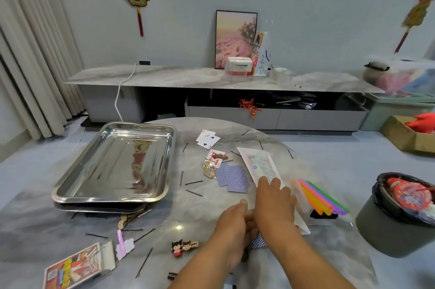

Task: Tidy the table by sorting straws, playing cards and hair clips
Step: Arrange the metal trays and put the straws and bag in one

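Fingers [270,185] of the right hand [274,201] lie fairly straight, tips pressed on the near end of a white printed packet [260,166] on the tabletop [193,215]. Left hand [233,222] sits just beside it, touching the right wrist; its fingers are tucked under & hidden, so can't tell whether they hold anything. A blue-backed card [257,241] peeks out beneath both wrists.

Taking the stacked steel trays [113,164] as landmark: w/ the hands well to their right & nearer me, a clear bag of coloured straws [322,197] lies further right again, just beyond the right hand. Between trays & packet, a fan of face-down blue cards [233,178]; a gold hair clip [209,170] touches that fan's tray-side edge. Behind those, a red-suit card w/ a brown clip [219,156] on it, then two face-up cards [208,139] at the far side. Black bobby pins [193,182] lie scattered right of the trays & in front of them. Near front of the trays: a lilac clip on white card [123,242], a cartoon-figure clip [183,246], and an opened playing-card box [77,267] at the near edge. Far right of everything, off the tabletop, a grey bin [397,225] w/ black liner, rubbish inside.
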Demonstrator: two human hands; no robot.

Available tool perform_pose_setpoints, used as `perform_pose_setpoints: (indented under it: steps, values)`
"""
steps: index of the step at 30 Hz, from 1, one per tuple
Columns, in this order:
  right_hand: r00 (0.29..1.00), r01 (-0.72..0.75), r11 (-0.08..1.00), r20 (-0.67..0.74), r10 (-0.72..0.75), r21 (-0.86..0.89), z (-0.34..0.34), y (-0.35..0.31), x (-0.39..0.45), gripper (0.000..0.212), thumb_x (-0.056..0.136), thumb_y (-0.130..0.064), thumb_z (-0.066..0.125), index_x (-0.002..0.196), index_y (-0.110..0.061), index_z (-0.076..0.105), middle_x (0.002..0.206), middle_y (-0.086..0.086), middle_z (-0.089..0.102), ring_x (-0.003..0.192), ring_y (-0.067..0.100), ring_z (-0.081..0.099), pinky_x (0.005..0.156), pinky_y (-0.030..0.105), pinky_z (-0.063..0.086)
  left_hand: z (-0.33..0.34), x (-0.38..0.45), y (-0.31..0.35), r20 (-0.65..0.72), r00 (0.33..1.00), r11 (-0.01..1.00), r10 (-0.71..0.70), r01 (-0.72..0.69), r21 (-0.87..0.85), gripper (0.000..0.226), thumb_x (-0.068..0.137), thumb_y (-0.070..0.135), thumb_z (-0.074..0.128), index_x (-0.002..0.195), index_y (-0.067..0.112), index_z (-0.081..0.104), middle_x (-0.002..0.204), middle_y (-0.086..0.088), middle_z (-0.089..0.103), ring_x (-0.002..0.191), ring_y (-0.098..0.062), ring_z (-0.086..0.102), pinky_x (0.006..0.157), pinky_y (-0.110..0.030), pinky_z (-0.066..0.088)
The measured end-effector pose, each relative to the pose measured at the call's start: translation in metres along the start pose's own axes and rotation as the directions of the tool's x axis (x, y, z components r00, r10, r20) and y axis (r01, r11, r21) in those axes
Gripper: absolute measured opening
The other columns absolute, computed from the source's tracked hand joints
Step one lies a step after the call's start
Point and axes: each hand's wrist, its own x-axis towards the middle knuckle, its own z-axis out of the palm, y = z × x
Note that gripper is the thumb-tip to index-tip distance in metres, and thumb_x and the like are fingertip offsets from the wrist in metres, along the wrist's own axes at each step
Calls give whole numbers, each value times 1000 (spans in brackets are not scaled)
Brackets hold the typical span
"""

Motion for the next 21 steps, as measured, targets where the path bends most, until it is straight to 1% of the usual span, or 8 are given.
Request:
perform_pose_setpoints:
  steps: [3, 5, 7, 10, 12, 15, 18, 21]
  values:
    - [996, 52, 998, -69, -50, 29, -21, -7, -4, 28, 100, -16, 40, 127, -17, 45, 127, 7, 46, 117, 30, 47, 93, 39, 39, -3, -6, 14, 33, 999, 986, -9, 14, -165, 31, 100, 38, 49, 100, 10, 63, 76, -10, 70, 63, -18, 64, 52, -25, 52]
    - [985, 98, 993, -147, -88, 65, -34, -22, -10, 24, 98, -16, 43, 121, -17, 49, 122, 7, 49, 112, 30, 48, 89, 39, 39, -9, -11, 29, 74, 997, 975, 19, -3, -221, 42, 90, 52, 56, 105, 15, 70, 96, -13, 71, 84, -23, 67, 70, -31, 54]
    - [947, 161, 979, -300, -117, 124, -44, -48, -23, 19, 85, -14, 63, 103, -15, 60, 103, 8, 58, 93, 31, 55, 76, 40, 43, -20, -17, 49, 130, 990, 969, 54, -20, -245, 49, 85, 61, 56, 106, 21, 76, 113, -9, 70, 105, -25, 66, 96, -40, 49]
    - [880, 275, 944, -443, -170, 184, -51, -88, -39, 11, 67, -11, 68, 76, -18, 68, 74, 3, 64, 67, 26, 59, 59, 35, 45, -46, -18, 79, 109, 987, 960, 122, -89, -266, 44, 93, 46, 54, 111, 11, 73, 107, -13, 73, 102, -26, 67, 98, -38, 48]
    - [852, 417, 879, -437, -290, 230, -50, -105, -47, 15, 75, -17, 59, 84, -20, 71, 82, 1, 68, 79, 26, 63, 75, 38, 49, -69, -11, 96, -50, 986, 952, 160, -168, -257, 33, 96, 26, 54, 119, 5, 64, 106, -15, 72, 96, -27, 67, 83, -36, 54]
    - [851, 500, 797, -360, -381, 339, -39, -113, -58, 38, 90, -37, 37, 104, -22, 69, 108, 0, 65, 105, 23, 57, 108, 44, 34, -115, 2, 116, -336, 925, 974, 179, -214, -70, 25, 95, 9, 52, 119, 5, 58, 107, -16, 70, 86, -28, 68, 59, -35, 57]
    - [899, 433, 789, -270, -344, 436, -23, -95, -52, 34, 95, -27, 40, 115, -21, 67, 120, -1, 60, 112, 23, 54, 104, 36, 34, -163, 4, 137, -481, 845, 972, 233, -181, 153, 23, 93, 9, 57, 117, 7, 57, 119, -17, 66, 96, -35, 66, 81, -50, 55]
    - [947, 300, 874, -9, -321, 382, -2, -63, -33, 41, 92, -6, 44, 129, -16, 59, 134, 3, 53, 121, 24, 50, 101, 31, 35, -192, 1, 153, -534, 794, 917, 290, -70, 393, 29, 94, 14, 60, 122, 5, 57, 121, -14, 63, 100, -36, 62, 88, -47, 52]
